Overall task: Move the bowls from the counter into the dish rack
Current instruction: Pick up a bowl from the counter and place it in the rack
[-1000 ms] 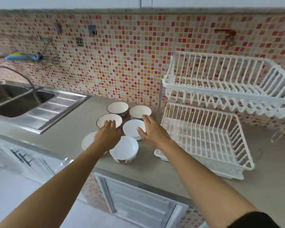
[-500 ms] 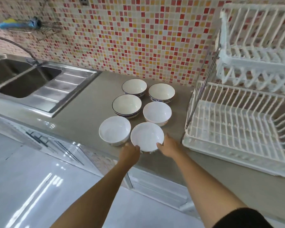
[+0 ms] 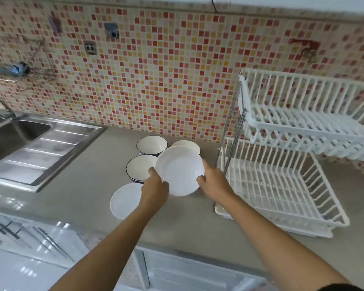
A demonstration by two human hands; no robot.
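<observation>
Both hands grip one white bowl [image 3: 179, 170], raised clear of the grey counter [image 3: 88, 185] and tilted so its inside faces the camera. Left hand [image 3: 156, 188] clasps the bowl's lower left rim, thumb over the edge. Right hand [image 3: 213, 181] clasps the right rim, fingers curled round the far side.

The held bowl hangs over the cluster of bowls on the counter, just left of the white dish rack [image 3: 282, 185] and apart from it. Four bowls on the counter are visible: a plain white bowl [image 3: 125, 200] nearest the counter edge (partly behind the left forearm), a blue-rimmed bowl [image 3: 140, 168] beyond it, a second blue-rimmed bowl [image 3: 152, 144] near the wall, and a further bowl [image 3: 186, 143] mostly hidden behind the lifted one.

The rack has two tiers; neither tier holds any dish. Steel sink [image 3: 15, 133] with ribbed drainboard lies well to the left. Mosaic tile backsplash [image 3: 156, 80] in red, orange and cream behind.
</observation>
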